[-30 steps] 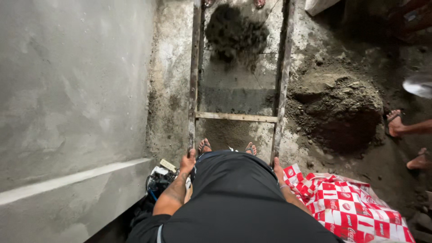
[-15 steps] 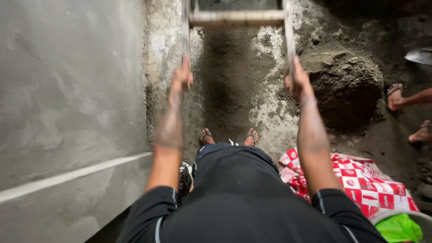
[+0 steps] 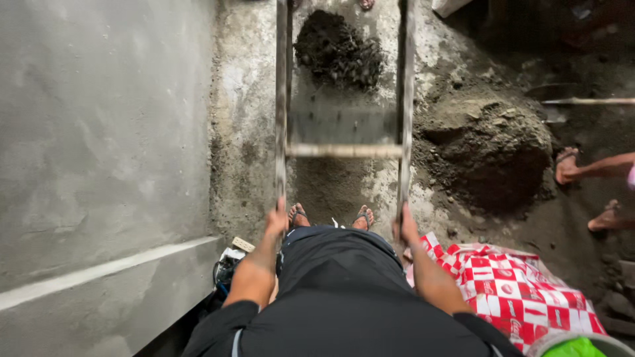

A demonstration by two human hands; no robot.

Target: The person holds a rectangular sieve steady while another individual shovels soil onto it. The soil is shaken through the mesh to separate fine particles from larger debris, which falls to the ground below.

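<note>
Wooden ladder point(image 3: 344, 151) runs toward 12 o'clock from both hands; left hand point(image 3: 276, 223) and right hand point(image 3: 405, 228) each wrap a rail, arms extended.

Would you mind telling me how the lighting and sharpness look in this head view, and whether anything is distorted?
Head view: light falls evenly on the grey wall, while the top right corner sinks into deep shadow; the ladder rails bow slightly from the wide lens; the left hand and right hand look a little soft; the dirt heap is dim, with no glare.
</note>
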